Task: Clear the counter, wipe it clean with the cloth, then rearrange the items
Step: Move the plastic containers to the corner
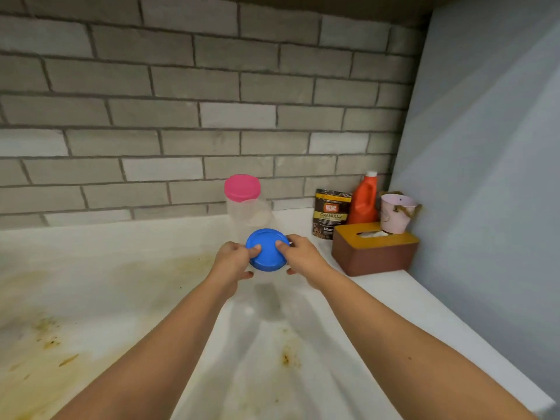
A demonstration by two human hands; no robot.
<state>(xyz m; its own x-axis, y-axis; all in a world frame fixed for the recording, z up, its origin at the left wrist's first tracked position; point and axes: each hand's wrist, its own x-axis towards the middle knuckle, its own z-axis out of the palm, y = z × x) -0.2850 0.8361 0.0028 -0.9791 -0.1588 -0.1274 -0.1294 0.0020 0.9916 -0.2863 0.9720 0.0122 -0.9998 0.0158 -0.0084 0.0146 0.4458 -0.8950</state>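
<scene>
Fingers (254, 249) of left hand (231, 260), right hand (304, 259) gripping blue-lidded jar (267, 254), pink-lidded jar (244, 197) behind, tissue box (374, 254) nearby

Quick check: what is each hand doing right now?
Left hand: grips the blue-lidded clear jar, thumb on the lid.
Right hand: grips the same jar, thumb on the lid.

A grey brick wall (181, 86) is seen behind — it is met at the right by a plain blue-grey side wall (485, 147).
</scene>
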